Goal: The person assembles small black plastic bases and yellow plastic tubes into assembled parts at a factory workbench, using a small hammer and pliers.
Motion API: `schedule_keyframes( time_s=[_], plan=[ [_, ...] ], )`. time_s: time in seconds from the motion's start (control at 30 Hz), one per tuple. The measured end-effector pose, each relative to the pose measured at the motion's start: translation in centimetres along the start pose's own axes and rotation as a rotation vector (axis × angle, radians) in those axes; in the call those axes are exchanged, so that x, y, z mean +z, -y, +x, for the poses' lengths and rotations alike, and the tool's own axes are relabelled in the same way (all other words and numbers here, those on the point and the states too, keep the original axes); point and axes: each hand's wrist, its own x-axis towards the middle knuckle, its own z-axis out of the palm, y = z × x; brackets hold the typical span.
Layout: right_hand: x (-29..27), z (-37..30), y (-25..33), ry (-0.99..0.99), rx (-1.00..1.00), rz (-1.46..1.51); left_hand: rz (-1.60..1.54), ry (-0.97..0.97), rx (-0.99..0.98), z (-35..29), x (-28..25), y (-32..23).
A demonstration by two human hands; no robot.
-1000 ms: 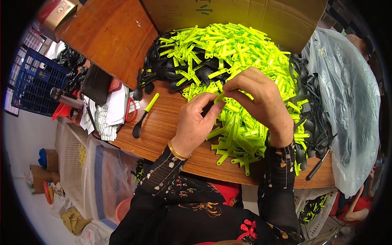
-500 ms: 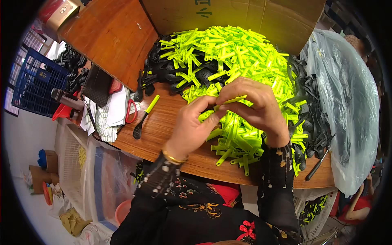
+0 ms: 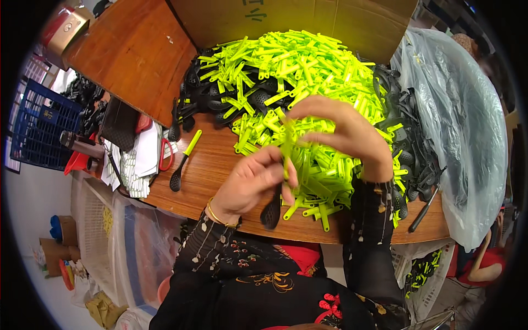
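Observation:
My left hand (image 3: 250,184) is closed on a slotted spoon, whose black perforated head (image 3: 270,213) points down toward me. Its lime-green handle stands up past my fingers and is blurred by motion. Close by, my right hand (image 3: 352,135) is spread over the heap, thumb and fingers apart, also blurred; it appears to hold nothing. Below and behind both hands rises a large heap of lime-green handles (image 3: 308,66). Black perforated spoon heads (image 3: 258,102) show under its left side, and more black pieces (image 3: 415,148) lie along its right. A joined spoon (image 3: 190,148) rests on the table to the left.
A cardboard sheet (image 3: 308,22) backs the heap, and a wooden board (image 3: 126,49) leans at the left. Papers (image 3: 144,157) and red-handled scissors (image 3: 166,155) lie at the left edge. On the right are a clear plastic bag (image 3: 462,137) and a thin black-handled tool (image 3: 422,214).
The lime-green handle has swung from nearly level between both hands to upright in my left hand, with the black head now showing below. My right hand has opened and come away.

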Motion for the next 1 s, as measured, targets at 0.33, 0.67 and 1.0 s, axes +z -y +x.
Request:
schedule_keyframes(
  time_s=[0.33, 0.67, 1.0],
  plan=[
    [-0.5, -3.5, -8.5, -0.16, 0.407, -0.789, 0.128, -0.583, 0.372, 8.0, -6.0, 2.4],
    [0.8, -2.6, -7.3, -0.081, 0.39, -0.783, 0.121, -0.536, 0.243, 7.4, -5.8, 3.1],
    [4.3, -0.5, -7.0, -0.068, 0.21, -0.903, 0.102, -0.553, 0.194, 7.2, -5.8, 2.8]
  ],
)
